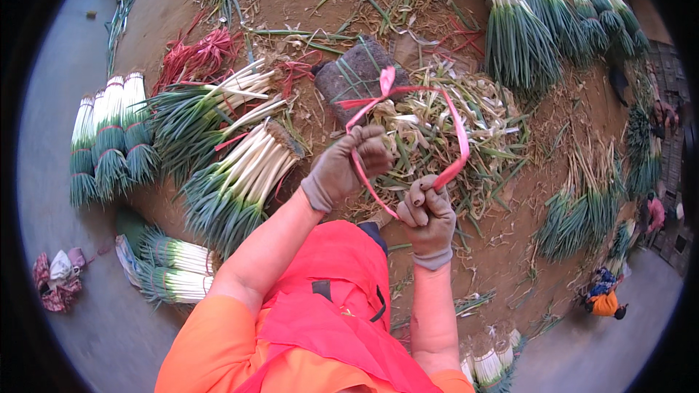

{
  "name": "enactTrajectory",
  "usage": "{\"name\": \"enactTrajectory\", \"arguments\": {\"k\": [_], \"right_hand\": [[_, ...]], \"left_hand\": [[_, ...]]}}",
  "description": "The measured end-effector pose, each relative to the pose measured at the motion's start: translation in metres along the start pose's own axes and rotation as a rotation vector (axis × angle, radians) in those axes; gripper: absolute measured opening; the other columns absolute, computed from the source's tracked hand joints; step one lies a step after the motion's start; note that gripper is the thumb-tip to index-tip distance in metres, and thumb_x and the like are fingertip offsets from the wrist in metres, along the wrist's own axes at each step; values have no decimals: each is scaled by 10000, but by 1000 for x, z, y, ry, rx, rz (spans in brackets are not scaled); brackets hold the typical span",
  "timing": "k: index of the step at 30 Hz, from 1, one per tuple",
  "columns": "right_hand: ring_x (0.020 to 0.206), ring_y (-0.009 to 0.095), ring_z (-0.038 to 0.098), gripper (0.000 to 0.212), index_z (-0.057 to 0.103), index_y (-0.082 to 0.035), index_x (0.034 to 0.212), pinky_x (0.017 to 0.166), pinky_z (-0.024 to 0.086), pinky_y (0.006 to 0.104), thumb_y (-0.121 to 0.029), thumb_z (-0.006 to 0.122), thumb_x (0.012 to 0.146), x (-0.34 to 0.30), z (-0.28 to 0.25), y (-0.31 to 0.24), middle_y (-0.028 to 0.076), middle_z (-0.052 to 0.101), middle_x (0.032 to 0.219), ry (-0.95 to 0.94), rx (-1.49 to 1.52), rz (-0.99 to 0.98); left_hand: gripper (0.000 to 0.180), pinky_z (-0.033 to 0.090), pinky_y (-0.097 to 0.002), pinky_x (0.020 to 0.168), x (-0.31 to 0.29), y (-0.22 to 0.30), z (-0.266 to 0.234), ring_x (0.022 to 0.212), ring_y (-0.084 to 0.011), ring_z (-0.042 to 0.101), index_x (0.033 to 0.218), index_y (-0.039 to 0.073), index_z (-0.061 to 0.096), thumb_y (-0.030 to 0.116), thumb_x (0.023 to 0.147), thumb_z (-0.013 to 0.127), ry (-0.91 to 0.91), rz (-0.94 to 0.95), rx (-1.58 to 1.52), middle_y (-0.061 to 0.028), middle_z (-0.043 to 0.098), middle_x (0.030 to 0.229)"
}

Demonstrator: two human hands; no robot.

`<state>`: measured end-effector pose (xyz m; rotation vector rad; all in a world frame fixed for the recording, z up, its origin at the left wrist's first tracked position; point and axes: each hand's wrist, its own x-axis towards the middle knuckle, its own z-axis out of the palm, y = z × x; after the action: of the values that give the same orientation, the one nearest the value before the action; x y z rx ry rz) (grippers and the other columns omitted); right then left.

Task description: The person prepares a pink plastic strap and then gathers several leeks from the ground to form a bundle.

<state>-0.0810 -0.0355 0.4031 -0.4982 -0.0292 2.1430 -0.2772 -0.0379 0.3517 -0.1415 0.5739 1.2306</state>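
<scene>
A long loop of red plastic tie ribbon (pixel 456 120), knotted at its far end, stretches in front of me. In a grey work glove, my right hand (pixel 429 220) pinches the near right part of the loop between thumb and fingers. My left hand (pixel 351 164), gloved too, has its fingers loosely stretched apart, with the ribbon's left side running across it. Beyond the hands lies a dark grey block (pixel 348 76) with green strands across it. Trimmed scallion peelings (pixel 437 142) are heaped beside the block. Left of my left hand lies a pile of loose scallions (pixel 244 167).
Bound scallion bundles stand at the left (pixel 113 135) and far right (pixel 513 33). More scallions (pixel 582 211) lie on the right. A heap of red ribbons (pixel 200 54) sits at the back left. At the right edge are people, one in an orange top (pixel 604 304).
</scene>
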Motion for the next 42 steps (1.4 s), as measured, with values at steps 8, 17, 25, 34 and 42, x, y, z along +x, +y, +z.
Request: {"name": "enactTrajectory", "arguments": {"k": [8,17,25,34,42], "right_hand": [[488,85,431,133,623,-45,1012,477,346,244,-65,532,917,-80,-48,-15,60,592,785,398,-563,39],[533,99,443,145,614,-69,1050,497,358,252,-85,515,945,-90,-74,-16,36,590,786,547,-287,9],[699,111,573,162,593,-72,1087,633,460,246,-123,537,943,-71,-92,4,12,612,870,738,-538,56],[695,124,620,179,564,-55,1106,580,482,227,-121,531,943,-109,-169,28,50,639,887,890,-923,312],[706,130,634,193,559,-66,1113,576,498,229,-131,536,934,-113,-165,75,49,641,886,939,-889,294]], "left_hand": [[253,402,-267,593,-9,31,20,625,-82,479,1192,48,553,210,1004,500,-130,94,-45,-18,588,870],[411,493,-258,770,-14,23,52,879,-144,602,1348,44,431,13,940,471,-133,127,172,-53,594,1057],[226,511,-267,629,-10,34,2,726,-133,632,1142,76,575,104,920,605,186,102,319,-32,640,876],[77,417,-253,562,-64,241,-183,649,-119,526,859,150,550,176,931,543,743,492,421,27,550,723],[229,463,-395,776,-135,337,-255,805,-227,580,909,97,630,311,828,614,1450,569,1365,-82,618,865]]}}
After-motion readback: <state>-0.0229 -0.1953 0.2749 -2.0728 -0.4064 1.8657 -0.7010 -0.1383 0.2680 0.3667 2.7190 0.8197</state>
